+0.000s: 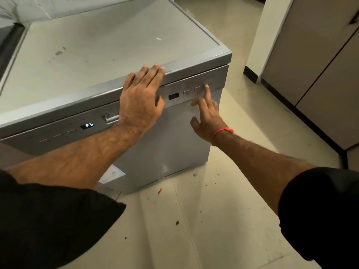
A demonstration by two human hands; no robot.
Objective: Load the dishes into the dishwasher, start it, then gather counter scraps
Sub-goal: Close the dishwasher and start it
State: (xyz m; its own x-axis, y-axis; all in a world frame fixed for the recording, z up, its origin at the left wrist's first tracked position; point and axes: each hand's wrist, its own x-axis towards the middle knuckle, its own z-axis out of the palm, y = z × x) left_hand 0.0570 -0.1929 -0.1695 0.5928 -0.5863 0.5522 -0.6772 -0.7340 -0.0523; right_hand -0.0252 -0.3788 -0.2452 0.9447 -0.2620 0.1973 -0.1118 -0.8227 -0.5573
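A silver stainless-steel dishwasher (167,144) with its door closed fills the frame from centre to 10 o'clock. The left hand (140,100) lies flat, fingers straight, over its top front edge. The right hand (206,117) presses a panel button (208,84) with one extended fingertip. A lit display (87,125) reads "P5". Bare cream tiled floor (194,220) with scattered scraps spreads toward 5 o'clock.

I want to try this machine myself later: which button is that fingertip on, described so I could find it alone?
Start at the grey metal dishwasher and follow the control strip along the top of its shut door, past the small dark blank window. To that window's right runs a row of three small rectangular buttons. The right hand puts its index fingertip on the rightmost button, nearest the dishwasher's corner.
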